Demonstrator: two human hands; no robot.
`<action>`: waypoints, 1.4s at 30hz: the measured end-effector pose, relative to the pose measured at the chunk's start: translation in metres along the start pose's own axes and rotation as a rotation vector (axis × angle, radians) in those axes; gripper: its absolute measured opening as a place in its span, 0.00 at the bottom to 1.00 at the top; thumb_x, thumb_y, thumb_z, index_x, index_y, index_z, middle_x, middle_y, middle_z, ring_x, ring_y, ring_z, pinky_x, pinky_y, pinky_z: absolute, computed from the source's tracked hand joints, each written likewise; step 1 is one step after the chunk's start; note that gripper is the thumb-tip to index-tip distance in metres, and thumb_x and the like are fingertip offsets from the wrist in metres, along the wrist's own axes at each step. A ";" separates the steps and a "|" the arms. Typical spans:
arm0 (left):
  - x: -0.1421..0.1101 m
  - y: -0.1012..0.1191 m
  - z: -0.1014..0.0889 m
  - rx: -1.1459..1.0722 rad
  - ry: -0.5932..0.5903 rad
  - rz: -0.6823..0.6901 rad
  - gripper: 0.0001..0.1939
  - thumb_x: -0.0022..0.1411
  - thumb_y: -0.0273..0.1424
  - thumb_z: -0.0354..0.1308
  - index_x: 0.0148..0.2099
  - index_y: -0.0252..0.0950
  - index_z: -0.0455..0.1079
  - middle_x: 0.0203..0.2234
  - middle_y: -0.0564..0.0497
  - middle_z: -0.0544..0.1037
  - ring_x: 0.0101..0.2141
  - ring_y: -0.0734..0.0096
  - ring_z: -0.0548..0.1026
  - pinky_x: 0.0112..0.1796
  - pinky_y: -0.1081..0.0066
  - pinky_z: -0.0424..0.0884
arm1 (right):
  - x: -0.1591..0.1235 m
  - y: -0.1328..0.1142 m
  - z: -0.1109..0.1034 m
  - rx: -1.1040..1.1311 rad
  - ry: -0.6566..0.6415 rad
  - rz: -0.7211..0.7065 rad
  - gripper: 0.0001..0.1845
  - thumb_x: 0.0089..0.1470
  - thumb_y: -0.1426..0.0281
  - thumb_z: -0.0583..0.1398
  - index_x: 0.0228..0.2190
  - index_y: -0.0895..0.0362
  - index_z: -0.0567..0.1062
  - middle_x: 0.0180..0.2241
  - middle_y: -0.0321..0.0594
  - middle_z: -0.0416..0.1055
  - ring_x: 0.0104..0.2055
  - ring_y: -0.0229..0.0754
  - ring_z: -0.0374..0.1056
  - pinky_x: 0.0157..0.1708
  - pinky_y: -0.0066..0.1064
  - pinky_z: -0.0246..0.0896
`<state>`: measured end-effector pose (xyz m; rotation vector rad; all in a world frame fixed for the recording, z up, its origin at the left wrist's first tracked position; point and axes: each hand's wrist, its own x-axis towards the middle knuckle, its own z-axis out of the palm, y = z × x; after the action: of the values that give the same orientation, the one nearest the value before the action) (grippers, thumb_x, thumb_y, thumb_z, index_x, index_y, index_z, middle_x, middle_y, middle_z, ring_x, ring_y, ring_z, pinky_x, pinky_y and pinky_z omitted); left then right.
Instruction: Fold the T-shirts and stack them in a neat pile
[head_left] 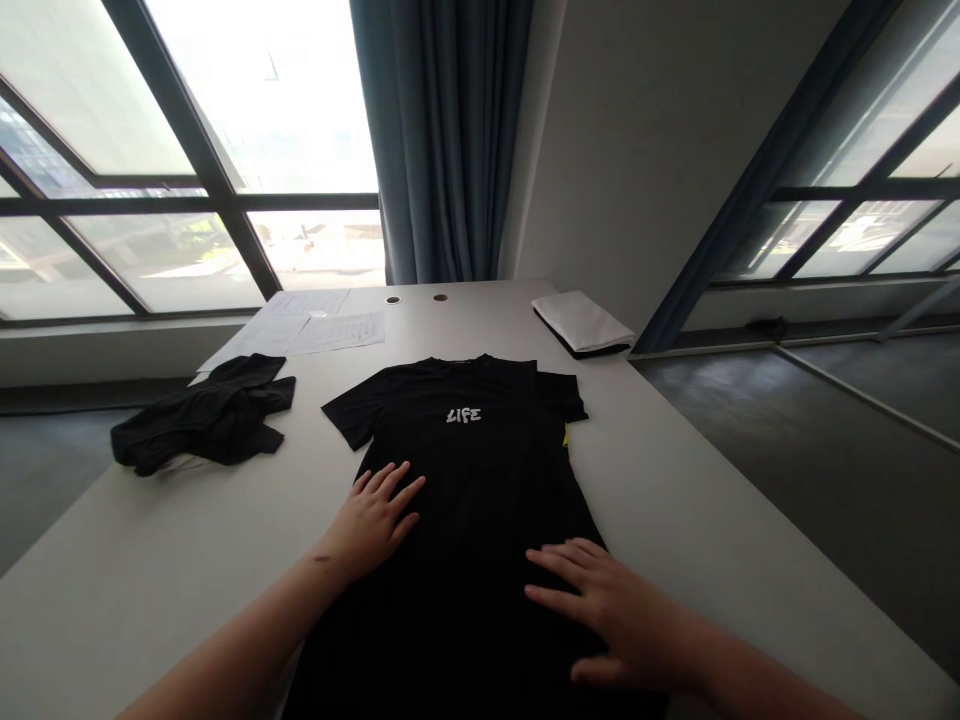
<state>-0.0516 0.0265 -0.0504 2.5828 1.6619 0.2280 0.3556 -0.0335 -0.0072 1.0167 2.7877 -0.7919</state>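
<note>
A black T-shirt (480, 500) with small white lettering on its chest lies spread on the white table, collar toward the far end. Its left sleeve points outward, while the right side looks partly folded over near the sleeve, with a bit of yellow showing at that edge. My left hand (375, 515) rests flat on the shirt's left side, fingers spread. Lower down on the right side, my right hand (592, 605) lies with fingers apart over the fabric. Neither hand grips anything. The shirt's hem runs out of the bottom of the view.
A crumpled black garment (210, 415) lies at the table's left edge. Behind it are printed paper sheets (337, 333). A folded white and black cloth (583, 322) sits at the far right edge of the white table (697, 540). Windows and a blue curtain (442, 140) stand beyond.
</note>
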 end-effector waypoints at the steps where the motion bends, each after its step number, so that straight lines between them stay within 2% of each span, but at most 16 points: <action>1: 0.006 0.004 -0.005 0.006 -0.002 -0.017 0.27 0.73 0.49 0.49 0.71 0.56 0.65 0.67 0.49 0.70 0.65 0.50 0.68 0.65 0.47 0.60 | 0.006 0.002 -0.006 -0.006 0.014 0.006 0.33 0.60 0.52 0.64 0.63 0.49 0.75 0.58 0.55 0.75 0.57 0.60 0.74 0.58 0.52 0.66; 3: 0.030 0.013 -0.016 0.020 -0.005 -0.061 0.26 0.74 0.49 0.46 0.68 0.52 0.69 0.56 0.44 0.79 0.55 0.51 0.76 0.61 0.50 0.64 | 0.029 0.010 -0.024 -0.018 0.075 0.023 0.24 0.66 0.56 0.58 0.56 0.52 0.80 0.43 0.49 0.82 0.43 0.50 0.78 0.49 0.40 0.70; 5: 0.068 0.022 -0.024 0.030 -0.003 -0.105 0.26 0.75 0.49 0.44 0.64 0.46 0.72 0.48 0.42 0.81 0.49 0.51 0.78 0.57 0.51 0.66 | 0.068 0.022 -0.049 -0.057 0.222 0.066 0.21 0.67 0.56 0.56 0.52 0.51 0.81 0.43 0.45 0.82 0.45 0.48 0.77 0.49 0.36 0.67; 8: 0.140 0.030 -0.027 0.023 -0.002 -0.149 0.24 0.73 0.47 0.49 0.60 0.42 0.74 0.55 0.39 0.77 0.57 0.47 0.73 0.58 0.52 0.65 | 0.143 0.048 -0.087 -0.131 0.395 0.324 0.21 0.69 0.58 0.54 0.53 0.51 0.80 0.51 0.46 0.79 0.53 0.49 0.74 0.55 0.36 0.64; 10: 0.183 0.028 -0.022 0.005 -0.017 -0.201 0.26 0.72 0.46 0.51 0.66 0.44 0.70 0.66 0.41 0.69 0.64 0.48 0.66 0.63 0.51 0.60 | 0.189 0.069 -0.103 -0.152 0.428 0.477 0.25 0.68 0.59 0.55 0.60 0.54 0.76 0.60 0.51 0.73 0.62 0.52 0.68 0.63 0.39 0.58; 12: 0.215 0.020 -0.011 0.006 -0.034 -0.261 0.30 0.72 0.47 0.49 0.71 0.45 0.64 0.71 0.41 0.62 0.69 0.44 0.59 0.65 0.46 0.56 | 0.222 0.090 -0.107 -0.141 0.433 0.604 0.30 0.69 0.58 0.53 0.67 0.56 0.67 0.69 0.53 0.61 0.70 0.54 0.57 0.69 0.43 0.46; 14: 0.235 0.009 0.003 -0.003 -0.054 -0.342 0.33 0.73 0.50 0.45 0.74 0.45 0.59 0.74 0.41 0.57 0.71 0.40 0.53 0.66 0.37 0.51 | 0.242 0.110 -0.102 -0.111 0.416 0.690 0.34 0.71 0.56 0.49 0.72 0.55 0.59 0.74 0.51 0.49 0.75 0.55 0.46 0.72 0.46 0.37; 17: 0.250 -0.007 0.022 -0.054 -0.033 -0.459 0.35 0.73 0.53 0.41 0.76 0.48 0.56 0.76 0.45 0.51 0.74 0.43 0.47 0.68 0.37 0.43 | 0.253 0.133 -0.088 -0.093 0.383 0.734 0.37 0.72 0.51 0.45 0.74 0.51 0.52 0.77 0.45 0.38 0.78 0.55 0.35 0.73 0.48 0.29; 21: 0.264 -0.022 0.034 -0.094 0.000 -0.520 0.36 0.71 0.54 0.41 0.76 0.49 0.57 0.77 0.48 0.48 0.74 0.44 0.43 0.70 0.41 0.40 | 0.259 0.149 -0.082 -0.105 0.359 0.730 0.39 0.71 0.48 0.44 0.75 0.49 0.48 0.78 0.43 0.33 0.78 0.55 0.31 0.73 0.49 0.26; 25: 0.275 -0.032 0.036 -0.100 0.043 -0.554 0.39 0.71 0.52 0.41 0.78 0.43 0.51 0.76 0.45 0.48 0.74 0.46 0.44 0.70 0.43 0.41 | 0.267 0.159 -0.090 -0.106 0.337 0.735 0.40 0.70 0.46 0.43 0.75 0.48 0.47 0.78 0.43 0.31 0.78 0.56 0.29 0.74 0.48 0.24; 29: 0.281 -0.038 0.038 -0.085 0.012 -0.559 0.41 0.71 0.52 0.39 0.78 0.38 0.49 0.77 0.43 0.46 0.75 0.47 0.43 0.70 0.42 0.39 | 0.277 0.170 -0.098 -0.098 0.332 0.739 0.42 0.70 0.45 0.42 0.75 0.50 0.45 0.78 0.45 0.30 0.78 0.55 0.28 0.74 0.48 0.23; 36: 0.295 -0.057 0.042 -0.065 -0.010 -0.567 0.40 0.71 0.53 0.37 0.78 0.42 0.48 0.77 0.45 0.45 0.75 0.45 0.41 0.69 0.37 0.36 | 0.297 0.193 -0.112 -0.087 0.347 0.758 0.42 0.70 0.45 0.41 0.75 0.51 0.45 0.78 0.45 0.30 0.78 0.55 0.28 0.74 0.49 0.24; 42: 0.303 -0.070 0.045 -0.045 -0.019 -0.564 0.41 0.71 0.54 0.37 0.79 0.40 0.47 0.77 0.44 0.44 0.75 0.46 0.42 0.70 0.42 0.38 | 0.307 0.208 -0.117 -0.092 0.355 0.752 0.42 0.70 0.46 0.40 0.76 0.53 0.44 0.78 0.42 0.30 0.78 0.54 0.28 0.74 0.51 0.24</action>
<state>0.0156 0.3326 -0.0761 1.9657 2.2488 0.2004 0.2571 0.3376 -0.0700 2.1460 2.3017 -0.3963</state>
